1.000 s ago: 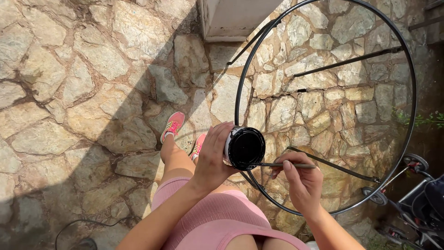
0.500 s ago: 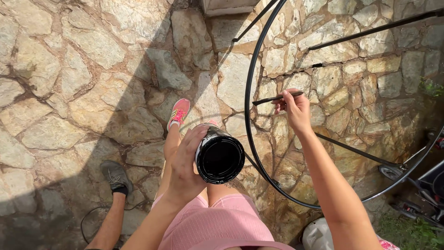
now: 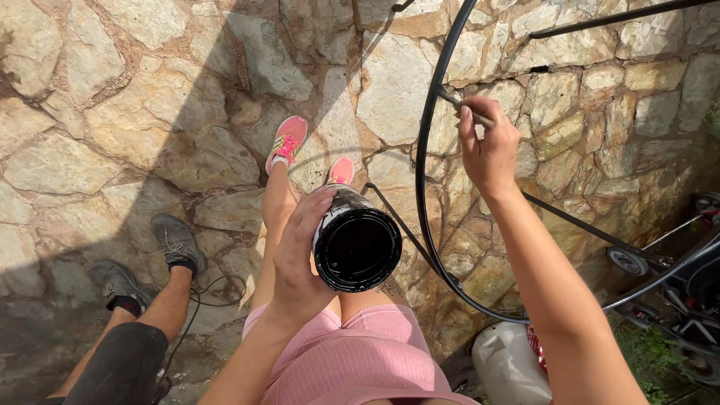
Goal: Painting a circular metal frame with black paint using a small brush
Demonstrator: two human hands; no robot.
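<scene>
Hands | left (image 3: pixel 296 251) grips paint can (image 3: pixel 356 244) | right (image 3: pixel 491 150) pinches brush (image 3: pixel 463 107)

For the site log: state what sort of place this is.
Likely an outdoor patio or yard: sunlit irregular stone paving, grass at the edge, and a wheeled machine, perhaps a mower, beside a black metal hoop frame.

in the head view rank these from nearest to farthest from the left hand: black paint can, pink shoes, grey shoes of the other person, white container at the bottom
1. black paint can: held in the left hand, at centre.
2. pink shoes: just above the hand, on the stone paving.
3. grey shoes: off to the left, on another person's feet.
4. white container: lower right, beyond the black metal ring.
The grey shoes and the white container are close to call.
</scene>
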